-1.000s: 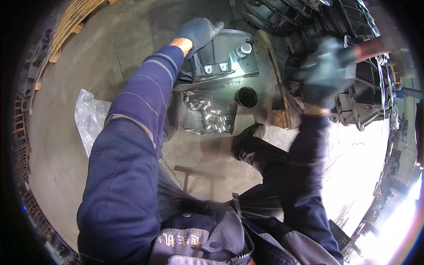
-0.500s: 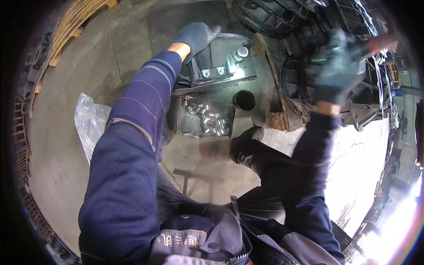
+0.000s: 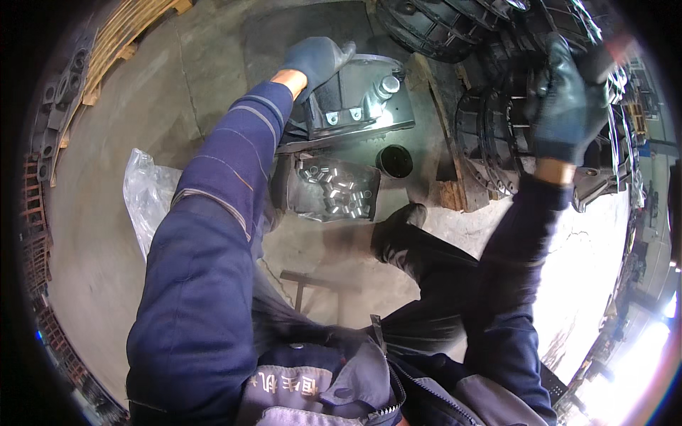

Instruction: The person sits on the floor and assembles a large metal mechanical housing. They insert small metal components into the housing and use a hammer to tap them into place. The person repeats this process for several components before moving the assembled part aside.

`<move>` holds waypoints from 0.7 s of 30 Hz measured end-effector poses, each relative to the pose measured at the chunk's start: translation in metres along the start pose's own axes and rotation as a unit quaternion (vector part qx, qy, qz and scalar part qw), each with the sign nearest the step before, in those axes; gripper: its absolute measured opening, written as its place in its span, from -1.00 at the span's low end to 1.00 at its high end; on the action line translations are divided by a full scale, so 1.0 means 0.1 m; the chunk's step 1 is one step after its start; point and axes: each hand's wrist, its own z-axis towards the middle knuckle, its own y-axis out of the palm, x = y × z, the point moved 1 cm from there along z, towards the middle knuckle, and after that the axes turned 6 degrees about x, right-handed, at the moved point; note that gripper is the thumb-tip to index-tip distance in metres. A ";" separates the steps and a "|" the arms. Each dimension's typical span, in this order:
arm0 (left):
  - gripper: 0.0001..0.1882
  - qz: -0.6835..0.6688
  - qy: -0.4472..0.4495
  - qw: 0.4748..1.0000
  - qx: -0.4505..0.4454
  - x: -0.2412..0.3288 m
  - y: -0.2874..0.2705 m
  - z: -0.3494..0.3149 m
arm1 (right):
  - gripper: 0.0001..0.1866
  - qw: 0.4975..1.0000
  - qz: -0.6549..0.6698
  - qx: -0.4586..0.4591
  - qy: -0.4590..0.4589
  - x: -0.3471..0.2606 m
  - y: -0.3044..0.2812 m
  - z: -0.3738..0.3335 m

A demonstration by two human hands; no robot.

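My left hand (image 3: 312, 60), in a grey glove, grips the upper left rim of a dark metal casting (image 3: 348, 92); its thumb stretches along the rim and the other fingertips are hidden. A silver cylindrical sleeve (image 3: 390, 84) stands up from the casting's right side, near a bright spot of light. Raised at the right, apart from the casting, my gloved right hand (image 3: 568, 113) is closed around a tool with a blurred dark and red end (image 3: 612, 55). Its shape suggests a hammer, but I cannot tell for sure. Below the casting, a dark tray (image 3: 295, 206) holds several loose silver sleeves (image 3: 337, 190).
A round black can (image 3: 394, 162) stands right of the tray. Large dark ribbed castings (image 3: 490, 135) sit along a wooden pallet (image 3: 455, 192) at the right. Clear plastic sheeting (image 3: 145, 192) lies left of my left arm. A metal T-shaped piece (image 3: 302, 279) is near my legs.
My right hand has moved right with the tool, and its blur has lessened. My left hand and the casting have stayed in place.
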 end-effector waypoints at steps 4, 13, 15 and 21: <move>-0.23 0.017 -0.011 1.000 -0.024 -0.01 -0.04 0.06 | -0.65 0.939 -0.278 -0.195 0.060 0.53 0.36 -1.16; -0.26 0.010 -0.020 0.999 -0.024 0.03 0.00 0.01 | -0.71 0.917 -0.328 -0.205 -0.093 0.19 -0.08 -0.04; -0.22 0.008 0.002 1.000 -0.017 0.01 0.03 0.02 | -0.78 0.991 -0.086 -0.099 -0.003 0.00 0.01 0.05; -0.17 -0.006 -0.007 1.000 -0.004 -0.04 0.01 0.13 | -0.67 0.862 -0.366 -0.336 0.103 0.68 0.36 -1.32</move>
